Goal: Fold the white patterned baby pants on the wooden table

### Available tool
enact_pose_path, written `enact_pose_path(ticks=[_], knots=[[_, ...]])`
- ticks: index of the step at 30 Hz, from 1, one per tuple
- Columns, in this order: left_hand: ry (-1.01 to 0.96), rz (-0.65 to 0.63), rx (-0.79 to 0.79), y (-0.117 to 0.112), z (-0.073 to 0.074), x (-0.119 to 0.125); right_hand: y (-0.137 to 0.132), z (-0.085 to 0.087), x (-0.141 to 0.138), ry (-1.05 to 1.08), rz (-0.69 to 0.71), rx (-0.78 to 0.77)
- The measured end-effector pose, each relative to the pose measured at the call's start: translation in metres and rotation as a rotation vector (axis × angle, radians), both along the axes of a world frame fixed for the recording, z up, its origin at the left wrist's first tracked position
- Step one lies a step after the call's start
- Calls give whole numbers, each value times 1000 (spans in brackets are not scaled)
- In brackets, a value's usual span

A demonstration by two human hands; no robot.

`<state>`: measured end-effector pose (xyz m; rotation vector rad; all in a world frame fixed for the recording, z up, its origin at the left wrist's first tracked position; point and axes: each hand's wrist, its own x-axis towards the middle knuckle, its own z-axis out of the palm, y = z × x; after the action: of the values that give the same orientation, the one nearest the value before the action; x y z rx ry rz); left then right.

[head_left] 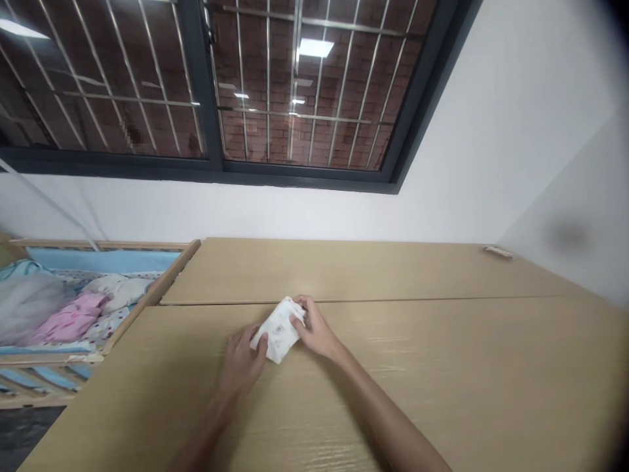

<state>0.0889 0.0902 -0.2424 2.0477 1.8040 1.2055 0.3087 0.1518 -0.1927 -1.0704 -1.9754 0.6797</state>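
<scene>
A small white packet (pixel 281 330), flat and roughly rectangular with faint grey marks on its face, is held tilted just above the wooden surface. I cannot tell whether it is a tissue pack or a folded cloth item. My left hand (pixel 246 359) grips its lower left edge, thumb on the face and fingers behind. At the upper right corner, my right hand (pixel 314 328) pinches it between thumb and fingers. The fingers behind the packet are partly hidden.
The light wooden tabletop (pixel 417 367) has a seam across it. A small pale object (pixel 498 252) lies at its far right. On the left stands a wooden crib (pixel 147 298) with pink clothing (pixel 76 318) and bedding. A barred window (pixel 304 168) is set in the white wall behind.
</scene>
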Motion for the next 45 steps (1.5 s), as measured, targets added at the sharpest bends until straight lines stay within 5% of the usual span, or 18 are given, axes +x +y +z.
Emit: enact_pose_path(ticks=[4, 9, 13, 18, 24, 29, 34, 45], knots=[[-207, -108, -240, -6, -3, 6, 28, 1, -4, 11, 2, -147], [144, -120, -291, -11, -3, 15, 59, -32, -17, -82, 0, -169], [239, -75, -238, -9, -1, 15, 67, -50, -26, -86, 12, -123], [318, -23, -182, -13, 5, 16, 48, -24, -31, -268, 84, 52], [372, -128, 34, -43, -17, 52, -4, 28, -42, -418, 510, 118], [380, -183, -14, -52, -36, 66, -17, 13, -42, -458, 719, 1], [462, -139, 15, -47, -28, 63, 8, -15, -30, -462, 677, 26], [517, -58, 93, -46, -31, 63, 76, -26, -25, -647, 499, 108]])
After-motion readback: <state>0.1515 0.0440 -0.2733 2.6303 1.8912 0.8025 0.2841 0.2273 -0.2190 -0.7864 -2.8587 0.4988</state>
